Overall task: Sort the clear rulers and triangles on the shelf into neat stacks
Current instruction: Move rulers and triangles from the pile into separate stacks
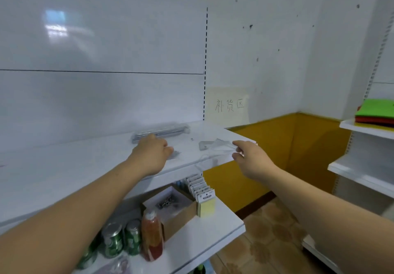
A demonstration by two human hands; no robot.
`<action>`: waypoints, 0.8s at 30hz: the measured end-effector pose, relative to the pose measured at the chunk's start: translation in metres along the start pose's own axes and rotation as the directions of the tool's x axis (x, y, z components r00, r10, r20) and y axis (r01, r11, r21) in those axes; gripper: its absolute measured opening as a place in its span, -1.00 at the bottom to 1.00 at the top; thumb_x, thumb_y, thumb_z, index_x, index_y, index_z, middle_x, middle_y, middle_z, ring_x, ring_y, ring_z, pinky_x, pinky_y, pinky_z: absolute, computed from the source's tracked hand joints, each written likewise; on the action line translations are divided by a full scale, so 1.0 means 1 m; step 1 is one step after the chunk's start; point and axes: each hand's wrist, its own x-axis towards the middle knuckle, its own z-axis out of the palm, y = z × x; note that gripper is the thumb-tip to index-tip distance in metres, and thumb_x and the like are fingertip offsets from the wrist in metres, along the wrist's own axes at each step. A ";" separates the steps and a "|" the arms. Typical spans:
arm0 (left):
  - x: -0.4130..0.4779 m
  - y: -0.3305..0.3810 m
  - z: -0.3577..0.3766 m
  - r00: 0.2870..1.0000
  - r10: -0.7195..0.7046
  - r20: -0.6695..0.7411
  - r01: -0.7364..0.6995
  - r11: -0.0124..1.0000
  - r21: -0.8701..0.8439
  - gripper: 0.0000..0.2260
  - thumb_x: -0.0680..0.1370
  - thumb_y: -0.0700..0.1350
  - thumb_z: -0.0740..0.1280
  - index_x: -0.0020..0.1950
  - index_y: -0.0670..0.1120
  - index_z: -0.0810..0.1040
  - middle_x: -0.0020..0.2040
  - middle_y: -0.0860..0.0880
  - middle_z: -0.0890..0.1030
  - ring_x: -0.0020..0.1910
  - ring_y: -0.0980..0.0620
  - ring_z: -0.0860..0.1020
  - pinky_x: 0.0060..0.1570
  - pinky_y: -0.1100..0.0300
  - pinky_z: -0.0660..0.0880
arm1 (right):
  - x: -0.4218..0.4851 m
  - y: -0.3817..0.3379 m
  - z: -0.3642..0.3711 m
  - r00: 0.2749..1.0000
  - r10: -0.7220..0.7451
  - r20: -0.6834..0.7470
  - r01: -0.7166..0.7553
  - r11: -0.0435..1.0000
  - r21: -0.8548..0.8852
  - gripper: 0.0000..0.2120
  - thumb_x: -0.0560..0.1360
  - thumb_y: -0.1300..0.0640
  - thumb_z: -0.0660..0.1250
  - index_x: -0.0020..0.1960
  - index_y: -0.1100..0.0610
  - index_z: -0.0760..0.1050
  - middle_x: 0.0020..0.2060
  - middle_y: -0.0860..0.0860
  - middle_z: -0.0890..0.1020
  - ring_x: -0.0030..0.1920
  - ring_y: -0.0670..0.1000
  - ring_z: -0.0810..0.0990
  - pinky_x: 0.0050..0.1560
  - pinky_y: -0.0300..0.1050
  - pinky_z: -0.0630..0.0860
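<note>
**Two hands at the top shelf, one clear triangle pinched**

The right hand (251, 158) reaches over the shelf's right end, with thumb and fingertips pinching the edge of a flat clear plastic triangle (219, 151). The triangle lies low over the front right corner of the white top shelf (85, 167), and its near tip juts past the shelf's front edge. Just behind it, a second small clear plastic piece (204, 145) rests flat on the shelf.

The left hand (150, 153) sits knuckles-up on the middle of the shelf with its fingers curled. A small greyish clear piece (175, 156) shows at its fingertips, but I cannot tell whether the hand grips it. Just behind the left hand, a long stack of clear rulers (162, 132) lies against the white back panel.

On the white lower shelf (202, 237) stand:
- green drink cans (113, 239)
- a red sauce bottle (151, 235)
- an open cardboard box (181, 216)
- a row of yellow sticky-note packs (205, 203)

A pale paper sign (229, 105) with handwritten characters hangs on the wall. Far right, green and red sheets (376, 111) are piled on a white side shelf (362, 128).
</note>
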 end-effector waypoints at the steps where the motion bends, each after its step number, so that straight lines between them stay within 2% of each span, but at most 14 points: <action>1: 0.011 -0.002 0.003 1.000 -0.003 -0.007 0.003 1.000 0.008 -0.72 0.62 0.02 0.13 0.12 -0.10 0.54 0.13 -0.15 0.51 0.20 -0.19 0.45 0.13 0.03 0.41 | 0.014 0.003 0.003 1.000 -0.007 0.011 0.007 1.000 0.004 -0.57 0.62 0.07 0.14 0.47 0.06 0.24 0.32 0.04 0.44 0.28 0.04 0.43 0.17 -0.13 0.40; 2: 0.021 -0.002 0.006 1.000 -0.008 -0.010 0.008 1.000 0.001 -0.67 0.62 0.02 0.14 0.30 -0.10 0.47 0.25 -0.15 0.48 0.24 -0.18 0.43 0.20 0.03 0.39 | 0.027 0.005 0.007 1.000 -0.008 0.022 0.007 1.000 0.014 -0.57 0.62 0.07 0.14 0.47 0.06 0.24 0.33 0.04 0.44 0.29 0.05 0.43 0.15 -0.15 0.39; 4: 0.040 0.000 0.012 1.000 -0.015 -0.011 0.015 1.000 -0.018 -0.61 0.62 0.02 0.14 0.42 -0.08 0.35 0.32 -0.15 0.46 0.26 -0.15 0.43 0.23 0.07 0.37 | 0.055 0.010 0.013 0.999 -0.008 0.045 0.007 1.000 0.029 -0.58 0.62 0.07 0.15 0.47 0.07 0.26 0.33 0.03 0.44 0.28 0.05 0.44 0.07 -0.18 0.39; 7: 0.065 0.005 0.021 0.999 -0.030 -0.033 0.028 0.998 -0.063 -0.64 0.62 0.01 0.14 0.39 -0.06 0.34 0.23 -0.15 0.51 0.15 -0.15 0.48 0.10 0.08 0.39 | 0.092 0.020 0.025 0.993 -0.035 0.112 0.030 0.999 0.043 -0.59 0.61 0.07 0.18 0.44 0.04 0.30 0.32 0.01 0.45 0.24 0.05 0.46 0.05 -0.16 0.45; 10: 0.086 0.010 0.029 0.998 -0.061 -0.035 0.058 0.996 -0.061 -0.69 0.62 0.01 0.14 0.32 -0.07 0.37 0.13 -0.15 0.55 0.06 -0.16 0.50 -0.01 0.07 0.41 | 0.120 0.030 0.036 0.978 -0.075 0.195 0.074 0.997 0.017 -0.62 0.60 0.07 0.18 0.41 0.01 0.33 0.36 -0.01 0.41 0.32 0.04 0.39 0.28 -0.11 0.34; 13: 0.099 0.017 0.035 0.996 -0.073 -0.043 0.072 0.997 -0.029 -0.73 0.62 0.03 0.13 0.24 -0.05 0.41 0.08 -0.12 0.57 0.01 -0.14 0.51 -0.15 0.10 0.35 | 0.141 0.037 0.043 0.942 -0.112 0.318 0.139 0.988 -0.065 -0.63 0.60 0.04 0.15 0.39 0.02 0.36 0.37 0.00 0.39 0.34 0.05 0.37 0.33 -0.09 0.28; 17: 0.112 0.035 0.042 0.989 -0.082 -0.127 0.077 0.996 -0.043 -0.73 0.60 0.02 0.19 0.23 -0.06 0.49 0.11 -0.09 0.51 0.08 -0.12 0.50 -0.05 0.12 0.36 | 0.163 0.051 0.047 0.901 -0.199 0.386 0.246 0.966 -0.077 -0.61 0.59 0.00 0.15 0.39 0.01 0.36 0.35 0.01 0.42 0.30 0.02 0.40 0.30 -0.11 0.29; 19: 0.112 0.051 0.046 0.982 -0.108 -0.157 0.088 0.987 -0.131 -0.73 0.59 0.00 0.23 0.21 -0.08 0.53 0.05 -0.08 0.51 0.03 -0.08 0.51 -0.02 0.12 0.38 | 0.168 0.057 0.046 0.901 -0.257 0.349 0.284 0.958 -0.030 -0.53 0.56 -0.05 0.19 0.44 -0.01 0.29 0.40 -0.03 0.36 0.37 0.01 0.32 0.36 -0.09 0.23; 21: 0.113 0.072 0.055 0.978 -0.175 -0.110 0.127 0.929 -0.347 -0.78 0.59 -0.03 0.24 0.16 -0.09 0.54 -0.03 -0.03 0.55 -0.04 0.00 0.51 -0.01 0.12 0.40 | 0.171 0.058 0.042 0.900 -0.344 0.268 0.322 0.939 0.122 -0.46 0.53 -0.08 0.25 0.47 -0.05 0.23 0.39 -0.08 0.36 0.39 -0.05 0.31 0.37 -0.12 0.21; 24: 0.119 0.103 0.072 0.963 -0.269 -0.030 0.178 0.714 -0.677 -0.87 0.59 -0.12 0.24 0.03 -0.11 0.56 -0.15 -0.04 0.58 -0.16 0.03 0.52 -0.02 0.13 0.47 | 0.173 0.051 0.035 0.848 -0.471 0.245 0.331 0.830 0.449 -0.47 0.52 -0.06 0.31 0.45 -0.11 0.26 0.22 -0.15 0.51 0.24 -0.13 0.47 0.32 -0.12 0.38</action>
